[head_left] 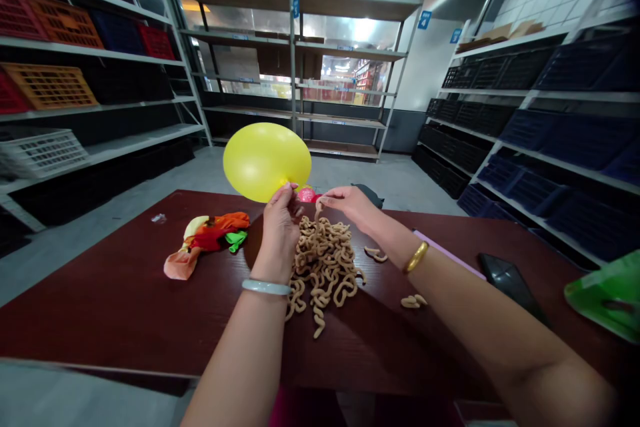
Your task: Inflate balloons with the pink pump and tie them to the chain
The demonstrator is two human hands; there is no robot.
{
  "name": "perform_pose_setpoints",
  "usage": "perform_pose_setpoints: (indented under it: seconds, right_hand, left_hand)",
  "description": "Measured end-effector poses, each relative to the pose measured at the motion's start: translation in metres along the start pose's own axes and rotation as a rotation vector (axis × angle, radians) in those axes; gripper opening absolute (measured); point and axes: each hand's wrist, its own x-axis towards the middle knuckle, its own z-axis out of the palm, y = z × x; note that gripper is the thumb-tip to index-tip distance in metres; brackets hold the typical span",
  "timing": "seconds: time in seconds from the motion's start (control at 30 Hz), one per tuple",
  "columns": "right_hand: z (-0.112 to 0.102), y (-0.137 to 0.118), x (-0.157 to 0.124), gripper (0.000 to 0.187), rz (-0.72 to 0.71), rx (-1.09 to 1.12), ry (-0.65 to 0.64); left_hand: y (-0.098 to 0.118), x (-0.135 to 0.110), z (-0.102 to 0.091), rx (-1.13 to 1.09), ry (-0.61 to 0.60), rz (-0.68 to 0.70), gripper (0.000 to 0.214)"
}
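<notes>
An inflated yellow balloon is held up over the far side of the table, its neck pinched in the fingers of my left hand. My right hand, to the right of it, pinches the end of a thick tan cord that rises from the heap below. That tangled heap of tan cords lies under and between both hands, with its left side partly hidden by my left hand and forearm. Limp balloons in orange, red, green and cream rest left of my left hand.
On the dark red-brown table lie short tan pieces, a black phone-like object and a pinkish flat item. A green bag is at the right edge. Shelves with crates stand around.
</notes>
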Motion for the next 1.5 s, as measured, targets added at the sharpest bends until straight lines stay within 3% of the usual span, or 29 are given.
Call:
perform_pose_setpoints:
  seconds: [0.1,0.37,0.43,0.57,0.63,0.73,0.8,1.03,1.1,1.3,1.5]
  right_hand:
    - [-0.018,-0.019,-0.007,0.029,-0.011,0.340,0.039]
    - [-0.033,-0.034,-0.016,0.026,-0.041,0.662,-0.029]
    - [-0.032,-0.032,-0.018,0.025,-0.019,0.607,0.000]
    - [-0.031,-0.030,-0.022,0.022,0.003,0.251,0.080]
    - [-0.031,-0.030,-0.022,0.025,0.039,0.179,0.139]
    - [-0.030,-0.030,-0.022,0.030,0.095,0.268,0.238]
    - [-0.027,-0.031,-0.022,0.033,0.107,0.368,0.269]
    - [-0.012,-0.025,-0.031,0.040,0.062,0.402,0.234]
    - [-0.013,-0.022,-0.034,0.037,-0.001,0.293,0.245]
    - [-0.023,-0.018,-0.038,0.028,-0.353,-0.354,0.334]
    - [-0.010,-0.021,-0.045,0.015,-0.412,-0.765,0.357]
  left_hand:
    - [0.000,-0.001,-0.001,-0.005,-0.019,-0.014,0.024]
    - [-0.005,-0.010,0.006,0.034,-0.054,-0.110,0.029]
    - [-0.007,-0.012,0.009,0.066,-0.062,-0.133,0.030]
    - [-0.013,-0.022,0.015,0.144,-0.076,-0.185,0.032]
    - [-0.015,-0.028,0.018,0.137,-0.136,-0.197,0.029]
    - [-0.018,-0.034,0.021,0.107,-0.225,-0.223,0.022]
    - [-0.018,-0.036,0.022,0.122,-0.218,-0.256,0.016]
    - [-0.020,-0.038,0.023,0.110,-0.198,-0.305,0.012]
    - [-0.022,-0.038,0.023,0.174,-0.177,-0.271,0.020]
    - [-0.028,-0.036,0.022,0.393,-0.142,-0.099,0.035]
    - [-0.031,-0.037,0.021,0.425,-0.138,-0.106,0.029]
